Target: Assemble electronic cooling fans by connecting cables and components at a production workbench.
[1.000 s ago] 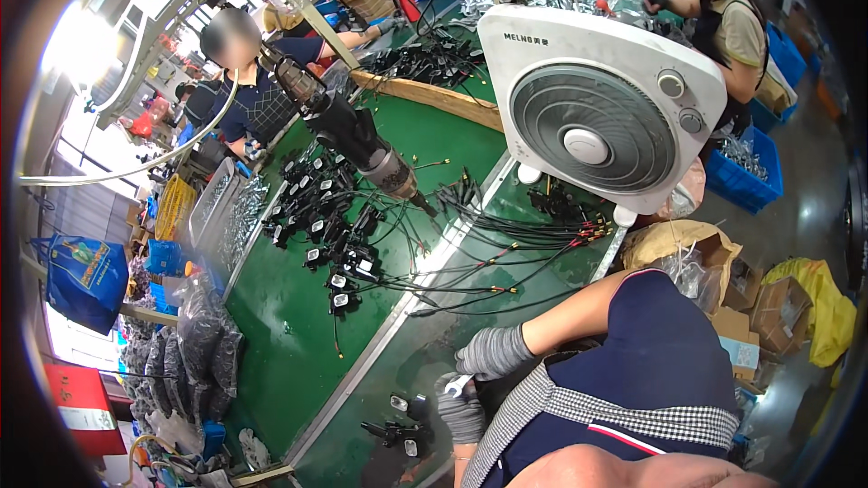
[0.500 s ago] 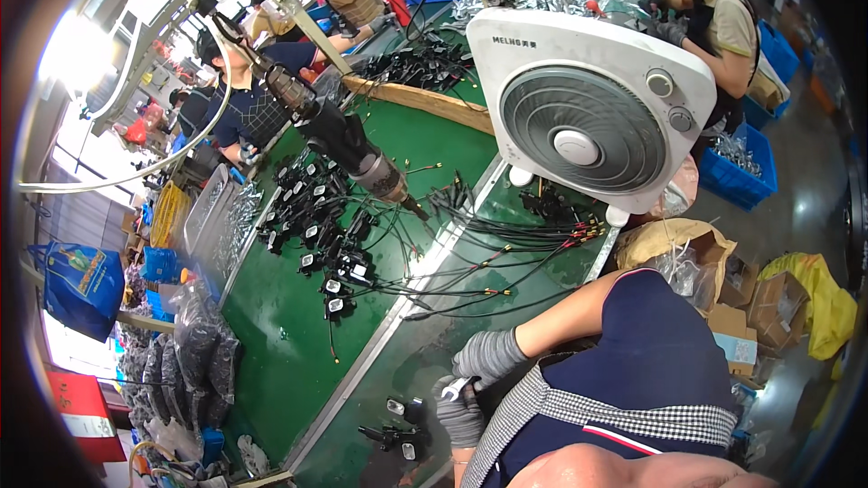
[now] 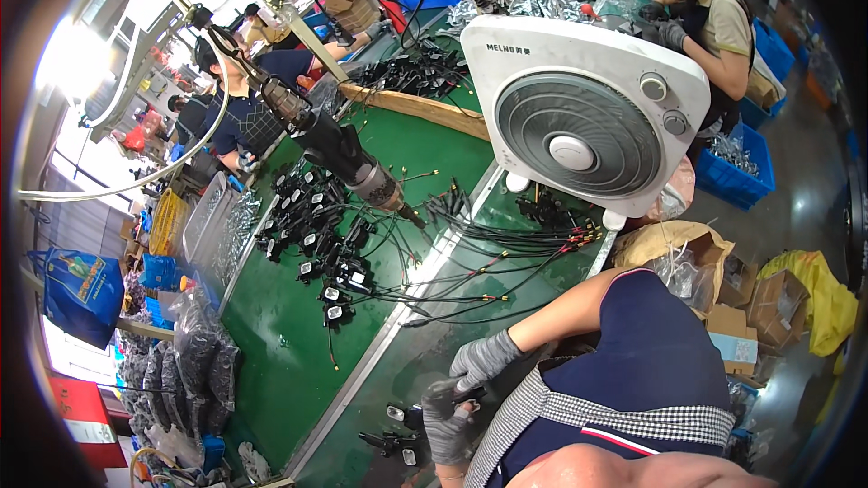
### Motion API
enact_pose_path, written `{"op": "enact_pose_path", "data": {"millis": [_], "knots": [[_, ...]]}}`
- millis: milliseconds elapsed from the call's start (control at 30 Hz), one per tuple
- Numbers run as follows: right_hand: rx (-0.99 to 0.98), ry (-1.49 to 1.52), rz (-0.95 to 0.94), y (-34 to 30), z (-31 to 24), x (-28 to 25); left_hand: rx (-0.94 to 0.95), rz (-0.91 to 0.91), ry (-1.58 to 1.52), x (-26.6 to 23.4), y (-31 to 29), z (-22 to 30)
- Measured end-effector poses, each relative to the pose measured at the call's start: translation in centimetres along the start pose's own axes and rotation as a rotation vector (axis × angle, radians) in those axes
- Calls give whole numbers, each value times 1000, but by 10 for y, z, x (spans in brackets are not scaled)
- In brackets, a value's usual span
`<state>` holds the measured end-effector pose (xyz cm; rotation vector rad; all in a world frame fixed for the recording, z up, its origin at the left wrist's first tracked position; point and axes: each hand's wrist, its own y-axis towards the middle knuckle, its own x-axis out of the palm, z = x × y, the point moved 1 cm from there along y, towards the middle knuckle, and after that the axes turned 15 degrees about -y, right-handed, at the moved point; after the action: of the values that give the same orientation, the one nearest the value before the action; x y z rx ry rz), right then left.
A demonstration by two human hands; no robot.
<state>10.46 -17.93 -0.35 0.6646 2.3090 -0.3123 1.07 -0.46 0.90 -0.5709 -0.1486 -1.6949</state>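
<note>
My right hand point(image 3: 485, 361), in a grey knit glove, is closed at its fingertips on a small dark part point(image 3: 472, 394). Just below it, my left hand point(image 3: 445, 427), also gloved, curls beside the same part. A bare fingertip shows there; whatever its palm holds is hidden. Left of my hands, a few black parts with square silver faces point(image 3: 396, 442) lie on the bench. Farther up, a pile of similar black parts point(image 3: 312, 217) trails black cables point(image 3: 506, 244) with red and yellow ends. A hanging power screwdriver point(image 3: 357, 167) points down over the cables.
A white box fan point(image 3: 579, 117) stands beyond my right arm. A metal rail point(image 3: 380, 330) crosses the green bench point(image 3: 271, 398), and a wooden bar point(image 3: 420, 111) lies farther back. Co-workers point(image 3: 714, 36) work at the far right and far left. Cartons point(image 3: 778, 298) and blue bins point(image 3: 737, 167) stand right.
The silver, open-jawed end seen at my left hand is out of sight. My left hand has shifted slightly left, its fingers looser, and a dark part shows between my hands.
</note>
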Motion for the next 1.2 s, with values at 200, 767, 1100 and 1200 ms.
{"op": "enact_pose_path", "data": {"millis": [200,767,1100,1200], "knots": [[-53,-360,7,1,-15,-3,-128,-13,220,-7,1,-7],[-210,-431,629,22,-20,-92,120,328,-95,1,32,-17],[169,-321,305,45,7,-67,68,328,-88,-7,-5,-26],[197,-584,178,79,22,-34,68,261,61,-13,-12,-46]]}}
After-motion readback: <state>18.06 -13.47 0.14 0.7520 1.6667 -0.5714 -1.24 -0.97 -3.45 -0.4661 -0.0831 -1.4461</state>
